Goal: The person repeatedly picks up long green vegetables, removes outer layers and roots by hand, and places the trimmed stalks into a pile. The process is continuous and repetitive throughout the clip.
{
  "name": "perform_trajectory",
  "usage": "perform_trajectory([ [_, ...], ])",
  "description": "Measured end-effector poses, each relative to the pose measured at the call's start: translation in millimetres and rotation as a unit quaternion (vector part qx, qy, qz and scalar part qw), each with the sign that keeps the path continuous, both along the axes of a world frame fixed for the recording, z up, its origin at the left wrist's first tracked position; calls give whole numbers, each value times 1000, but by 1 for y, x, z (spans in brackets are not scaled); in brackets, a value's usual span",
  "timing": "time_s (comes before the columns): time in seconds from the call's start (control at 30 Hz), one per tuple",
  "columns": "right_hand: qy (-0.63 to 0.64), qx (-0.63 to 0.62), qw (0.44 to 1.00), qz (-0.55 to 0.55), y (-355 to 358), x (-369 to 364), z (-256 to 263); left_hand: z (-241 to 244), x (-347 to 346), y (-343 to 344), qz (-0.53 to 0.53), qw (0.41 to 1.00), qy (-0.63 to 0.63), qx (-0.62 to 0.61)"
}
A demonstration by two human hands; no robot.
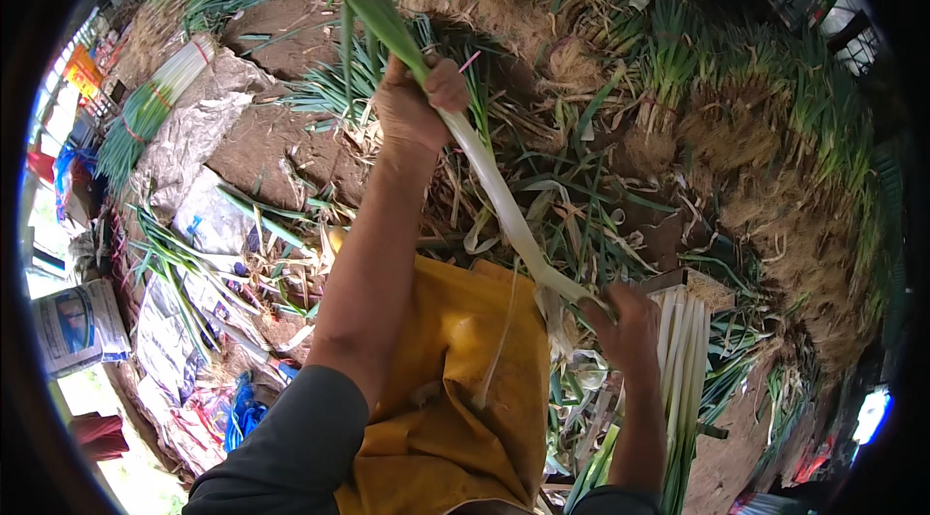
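A long green onion (501, 195) with a white stalk slants across the view above my lap. My left hand (421, 101) is closed around it where the white turns to green, and its leaves stick out beyond the fist. Down at the root end, my right hand (626, 326) grips the stalk's tip between thumb and fingers. A yellow apron (458, 355) covers my lap. Just beside my right forearm lies a row of peeled white green onions (683, 355) against a wooden board (690, 282).
Leaf trimmings (567, 202) litter the earth floor before me. Unpeeled onion bundles with brown roots (770, 210) curve around the far and right sides. A tied bundle of clean onions (156, 108) rests on a crumpled sheet (196, 108) at left. Blue cord (245, 413) lies lower left.
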State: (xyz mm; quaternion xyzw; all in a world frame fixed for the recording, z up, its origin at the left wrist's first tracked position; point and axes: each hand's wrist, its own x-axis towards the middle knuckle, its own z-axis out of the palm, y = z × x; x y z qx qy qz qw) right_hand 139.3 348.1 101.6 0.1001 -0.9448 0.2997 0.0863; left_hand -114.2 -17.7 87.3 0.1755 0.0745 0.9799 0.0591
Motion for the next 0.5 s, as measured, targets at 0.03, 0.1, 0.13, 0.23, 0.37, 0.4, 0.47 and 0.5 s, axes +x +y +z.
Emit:
perform_trajectory([
  [0.03,-24,-9,999,-43,14,18,-14,3,0,-8,-1,1000,15,8],
  [0.1,-46,-51,992,-106,33,56,-45,6,-2,-19,35,998,-10,43],
  [0.13,-45,-85,987,-128,40,76,-64,7,0,-15,59,998,-17,16],
  [0.23,14,-118,978,-174,41,118,-124,16,9,5,135,987,-53,-71],
  [0.37,-94,-168,948,-253,-2,155,-107,29,16,18,122,981,-122,-88],
  [0.4,-91,-197,945,-244,-5,162,-97,27,14,20,112,982,-127,-89],
  [0.47,-91,-253,936,-227,-6,182,-75,20,5,17,90,981,-151,-76],
  [0.5,-101,-283,926,-227,-2,197,-67,13,-2,13,76,981,-166,-70],
])
